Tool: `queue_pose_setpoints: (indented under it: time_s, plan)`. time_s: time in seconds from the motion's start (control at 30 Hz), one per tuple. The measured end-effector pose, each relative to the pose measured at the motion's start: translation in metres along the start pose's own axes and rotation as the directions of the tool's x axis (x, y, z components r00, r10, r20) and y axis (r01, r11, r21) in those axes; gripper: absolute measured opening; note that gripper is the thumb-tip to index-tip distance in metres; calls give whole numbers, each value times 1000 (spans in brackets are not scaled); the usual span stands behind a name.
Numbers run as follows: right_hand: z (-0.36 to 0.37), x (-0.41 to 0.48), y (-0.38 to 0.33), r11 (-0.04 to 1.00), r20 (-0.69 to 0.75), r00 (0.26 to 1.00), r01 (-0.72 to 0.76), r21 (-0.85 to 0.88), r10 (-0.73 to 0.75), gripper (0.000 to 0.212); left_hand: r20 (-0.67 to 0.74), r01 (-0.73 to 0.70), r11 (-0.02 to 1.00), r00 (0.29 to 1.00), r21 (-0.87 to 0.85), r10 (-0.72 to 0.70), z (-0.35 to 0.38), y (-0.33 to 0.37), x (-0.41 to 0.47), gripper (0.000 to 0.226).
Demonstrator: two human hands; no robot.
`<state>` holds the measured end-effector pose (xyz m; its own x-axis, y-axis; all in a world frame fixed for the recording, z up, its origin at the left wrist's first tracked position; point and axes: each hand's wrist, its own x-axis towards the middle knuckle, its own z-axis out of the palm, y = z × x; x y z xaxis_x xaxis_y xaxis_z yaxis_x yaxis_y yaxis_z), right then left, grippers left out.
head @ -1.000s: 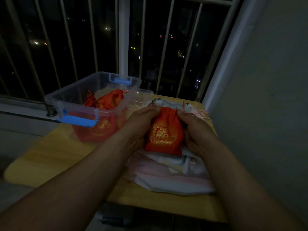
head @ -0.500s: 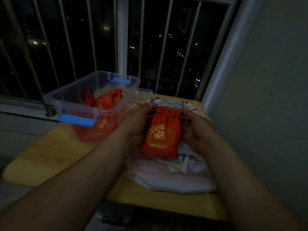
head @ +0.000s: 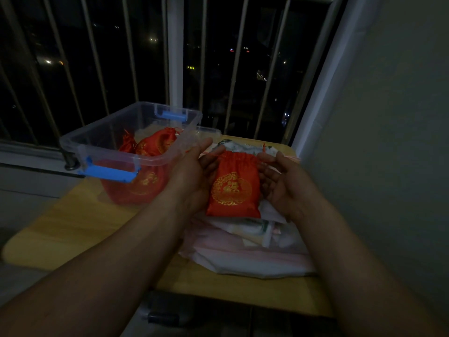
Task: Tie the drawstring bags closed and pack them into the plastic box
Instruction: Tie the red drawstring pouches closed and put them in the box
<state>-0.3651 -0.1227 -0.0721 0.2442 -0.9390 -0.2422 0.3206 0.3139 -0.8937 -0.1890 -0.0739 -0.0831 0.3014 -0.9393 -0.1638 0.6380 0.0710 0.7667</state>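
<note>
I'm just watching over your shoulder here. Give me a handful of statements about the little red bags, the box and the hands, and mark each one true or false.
1. The red bag between the hands has its mouth gathered shut. True.
2. The plastic box has no bags in it. False: red bags already lie inside.
3. The box has blue latches. True.
4. The box stands to the right of the hands. False: it is to their left.
5. The left hand and right hand are on either side of the bag. True.
</note>
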Motion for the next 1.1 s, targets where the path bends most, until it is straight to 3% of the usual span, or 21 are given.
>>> queue_pose_setpoints:
  time_s: [0.13,0.33,0.43,0.5,0.57,0.63,0.7,0.77,0.8,0.9,0.97,1.03,1.1]
  plan:
    - [-3,-1,-3,996,4,999,-47,80,47,42,-47,-43,999,998,-27,42,-3,0,0,44]
    - [-5,-2,-5,976,14,997,-75,203,73,48,-23,5,982,1000,-190,-9,-4,0,-2,45]
    - [-2,-2,-2,986,35,997,-70,153,65,48,-32,16,993,999,-118,-20,1,-2,-6,42]
    - [2,-2,0,996,39,999,-30,83,27,48,8,-44,995,999,91,43,4,-3,-10,42]
    - [5,-3,0,995,31,997,79,-59,-77,46,123,-194,888,980,417,157,7,-2,-15,46]
    - [6,-3,-2,944,38,979,205,-257,-202,47,251,-321,694,946,645,204,7,-3,-17,47]
    - [11,-4,-6,872,85,959,282,-399,-271,47,368,-411,506,911,758,188,7,-6,-16,40]
    - [16,-9,-10,845,156,947,322,-427,-282,44,479,-502,268,865,822,151,6,-11,-14,41]
    - [19,-12,-11,835,193,938,345,-429,-288,43,508,-529,199,848,825,150,7,-12,-13,39]
    - [24,-17,-11,766,277,896,441,-468,-347,41,527,-547,213,837,809,146,10,-10,-15,29]
    - [25,-17,-10,749,303,882,467,-470,-360,39,477,-498,292,867,817,143,12,-10,-16,32]
    - [25,-15,-8,860,215,934,347,-374,-284,38,400,-430,417,902,801,161,12,-9,-15,34]
    - [22,-13,-6,911,121,971,234,-338,-205,35,343,-383,460,924,801,170,13,-6,-15,29]
